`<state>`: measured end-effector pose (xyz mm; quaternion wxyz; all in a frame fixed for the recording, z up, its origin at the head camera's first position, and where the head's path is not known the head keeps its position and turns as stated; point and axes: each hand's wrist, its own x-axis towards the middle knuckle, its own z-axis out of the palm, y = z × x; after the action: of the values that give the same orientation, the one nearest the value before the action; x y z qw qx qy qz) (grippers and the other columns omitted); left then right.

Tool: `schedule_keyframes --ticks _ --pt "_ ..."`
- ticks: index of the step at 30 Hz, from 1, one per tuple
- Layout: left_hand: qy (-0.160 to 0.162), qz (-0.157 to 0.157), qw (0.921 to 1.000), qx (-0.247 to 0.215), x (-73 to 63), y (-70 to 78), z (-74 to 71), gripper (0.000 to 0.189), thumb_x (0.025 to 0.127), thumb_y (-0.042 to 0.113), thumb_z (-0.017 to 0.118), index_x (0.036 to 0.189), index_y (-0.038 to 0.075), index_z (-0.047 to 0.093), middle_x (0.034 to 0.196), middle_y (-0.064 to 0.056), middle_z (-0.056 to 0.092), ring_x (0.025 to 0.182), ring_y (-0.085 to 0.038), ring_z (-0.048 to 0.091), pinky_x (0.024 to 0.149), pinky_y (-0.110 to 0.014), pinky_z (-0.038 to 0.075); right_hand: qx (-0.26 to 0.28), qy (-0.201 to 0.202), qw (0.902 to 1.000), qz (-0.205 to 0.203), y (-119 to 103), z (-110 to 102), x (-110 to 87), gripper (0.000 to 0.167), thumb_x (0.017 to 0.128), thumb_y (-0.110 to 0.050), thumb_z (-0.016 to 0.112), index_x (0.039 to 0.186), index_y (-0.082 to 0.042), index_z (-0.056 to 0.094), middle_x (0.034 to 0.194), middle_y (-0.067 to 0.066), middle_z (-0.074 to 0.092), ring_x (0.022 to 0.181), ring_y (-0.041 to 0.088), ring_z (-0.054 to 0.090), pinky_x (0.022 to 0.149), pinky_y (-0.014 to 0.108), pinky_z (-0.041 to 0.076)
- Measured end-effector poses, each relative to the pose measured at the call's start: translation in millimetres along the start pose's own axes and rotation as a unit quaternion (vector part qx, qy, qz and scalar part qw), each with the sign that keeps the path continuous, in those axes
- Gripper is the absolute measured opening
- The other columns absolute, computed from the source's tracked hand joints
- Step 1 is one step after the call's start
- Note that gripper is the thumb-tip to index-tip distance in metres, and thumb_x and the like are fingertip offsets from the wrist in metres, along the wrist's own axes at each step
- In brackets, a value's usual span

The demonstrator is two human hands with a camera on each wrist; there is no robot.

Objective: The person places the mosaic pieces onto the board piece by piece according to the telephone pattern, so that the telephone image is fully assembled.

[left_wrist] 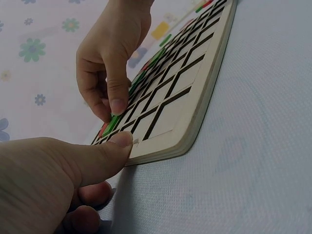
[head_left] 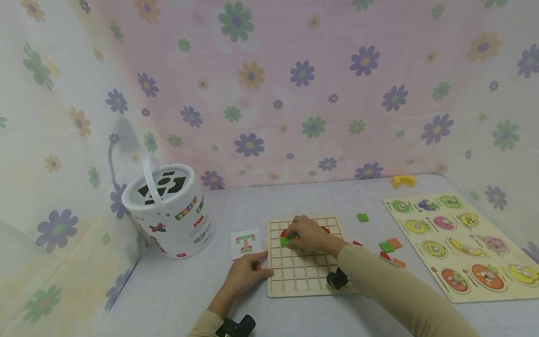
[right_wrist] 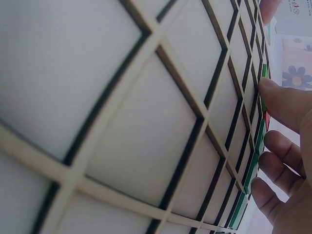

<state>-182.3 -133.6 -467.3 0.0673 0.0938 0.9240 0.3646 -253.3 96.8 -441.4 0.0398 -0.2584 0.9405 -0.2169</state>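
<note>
A wooden grid board (head_left: pixel 278 285) lies flat on the table. My right hand (head_left: pixel 309 234) reaches over its upper rows, thumb and fingertips pinching a green tile (right_wrist: pixel 264 100) that the fingers partly cover. Beside those fingertips another green tile (head_left: pixel 285 241) sits in a grid cell. Red pieces (head_left: pixel 325 230) show in the row above, largely covered by the hand. My left hand (head_left: pixel 245 274) rests at the board's left edge; in the left wrist view its straight thumb (left_wrist: pixel 105 156) presses on the rim near a corner. A white pattern card (head_left: pixel 234 249) with a green and red figure lies above that hand.
Loose green tiles (head_left: pixel 363 217), orange tiles (head_left: pixel 395 243) and red pieces (head_left: pixel 385 256) lie right of the grid board. A fruit puzzle board (head_left: pixel 425 267) is at far right, with a yellow arch block (head_left: pixel 403 180) behind. At left stands a white bucket (head_left: pixel 170 234).
</note>
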Motion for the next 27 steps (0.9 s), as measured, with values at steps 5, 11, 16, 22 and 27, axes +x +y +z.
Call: schedule_keyframes --ticks 5,11,16,22,27 --pt "0.003 0.006 1.0000 0.001 -0.2 -0.1 0.3 0.061 0.078 0.038 0.081 0.131 0.013 0.064 0.067 0.007 0.050 0.061 -0.007 0.043 0.054 -0.021 0.032 0.000 0.002 1.0000 -0.002 -1 0 -0.3 0.017 0.086 -0.028 0.076 0.100 -0.019 0.075 0.107 0.000 0.062 0.103 0.019 0.053 0.091 0.043 0.046" --pt "0.001 -0.001 1.0000 -0.006 -0.4 0.8 -0.4 0.061 0.078 0.038 0.081 0.131 0.014 0.064 0.068 0.007 0.050 0.063 -0.007 0.044 0.055 -0.021 0.033 -0.001 0.006 1.0000 -0.007 2 1 0.0 0.017 0.085 -0.029 0.077 0.099 -0.020 0.075 0.105 -0.001 0.062 0.101 0.018 0.053 0.089 0.042 0.047" --pt "-0.002 0.000 0.9999 -0.013 -0.7 1.0 -0.3 0.061 0.078 0.039 0.081 0.131 0.013 0.064 0.068 0.007 0.050 0.063 -0.007 0.044 0.055 -0.021 0.033 -0.001 0.010 0.9999 -0.009 5 0 -2.1 0.016 0.086 -0.030 0.076 0.100 -0.021 0.075 0.105 -0.001 0.062 0.100 0.017 0.053 0.088 0.042 0.047" --pt "0.002 0.005 1.0000 -0.007 -1.8 1.0 -1.1 0.062 0.078 0.040 0.080 0.131 0.013 0.064 0.069 0.007 0.050 0.063 -0.006 0.044 0.056 -0.021 0.033 -0.001 0.027 0.9996 -0.012 15 -12 -13.8 0.014 0.087 -0.026 0.075 0.098 -0.017 0.075 0.101 0.002 0.062 0.095 0.019 0.053 0.083 0.040 0.047" --pt "0.005 0.020 0.9998 -0.006 -3.6 1.7 -1.5 0.061 0.078 0.038 0.081 0.131 0.011 0.064 0.068 0.007 0.049 0.062 -0.006 0.042 0.054 -0.021 0.032 0.007 0.036 0.9993 -0.008 34 -21 -28.3 0.015 0.087 -0.026 0.074 0.098 -0.015 0.075 0.097 0.003 0.060 0.087 0.016 0.049 0.074 0.035 0.043"
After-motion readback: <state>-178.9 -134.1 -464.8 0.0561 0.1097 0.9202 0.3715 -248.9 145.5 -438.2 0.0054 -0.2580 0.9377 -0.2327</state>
